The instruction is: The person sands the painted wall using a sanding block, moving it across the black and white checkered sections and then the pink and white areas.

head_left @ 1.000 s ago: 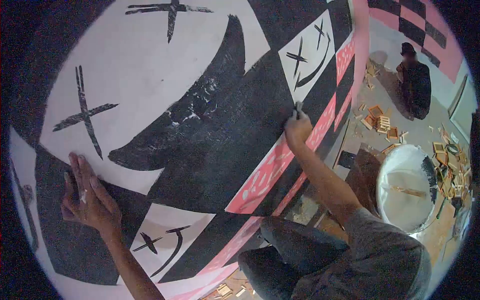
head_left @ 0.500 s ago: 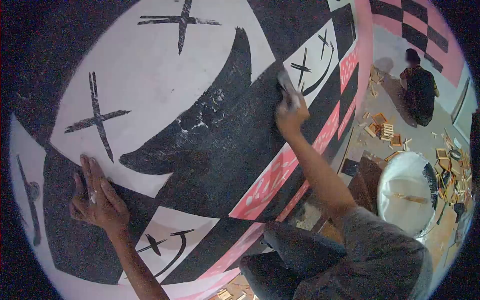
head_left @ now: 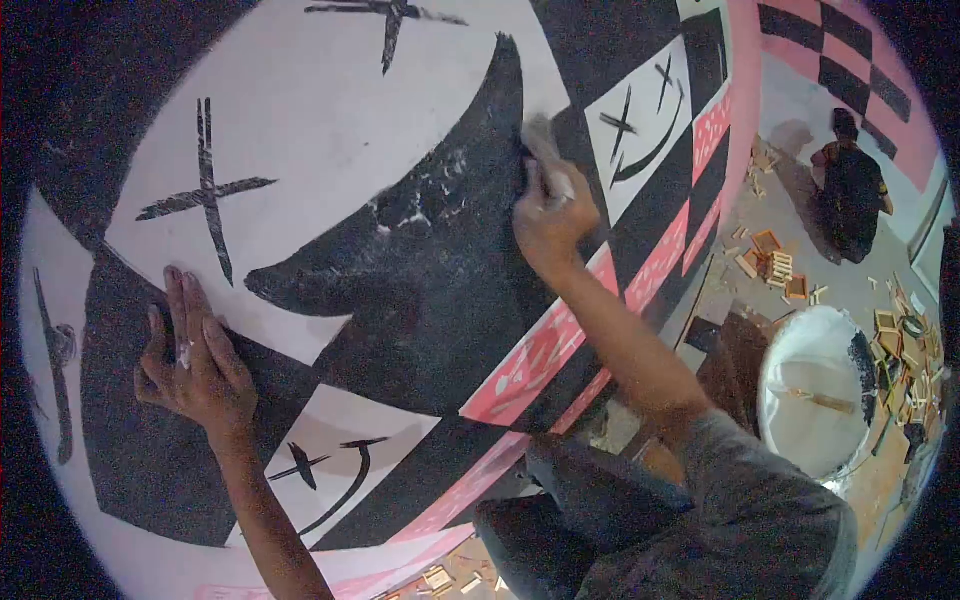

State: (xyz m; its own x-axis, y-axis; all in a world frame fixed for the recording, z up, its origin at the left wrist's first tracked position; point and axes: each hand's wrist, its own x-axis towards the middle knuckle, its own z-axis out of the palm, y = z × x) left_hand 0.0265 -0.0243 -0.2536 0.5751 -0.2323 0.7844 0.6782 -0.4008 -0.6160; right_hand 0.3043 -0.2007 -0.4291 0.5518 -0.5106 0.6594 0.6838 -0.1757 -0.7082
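My right hand (head_left: 551,222) grips a paintbrush (head_left: 541,143), its bristles pressed on the black curved mouth shape (head_left: 420,240) of a large white face painted on the wall (head_left: 300,120). Small white unpainted flecks show in the black just left of the brush. My left hand (head_left: 192,360) lies flat on the wall with fingers spread, at the edge where the white face meets a black square. It holds nothing.
A white paint bucket (head_left: 815,395) stands on the floor at right, with a stick inside. Small wooden frames (head_left: 775,265) litter the floor. Another person (head_left: 853,195) crouches by the far checkered wall. Pink and black squares with small faces (head_left: 640,120) cover the wall.
My right hand has carried the brush up and to the left, from the pink stripe's edge onto the black mouth shape. My left hand stays planted on the wall.
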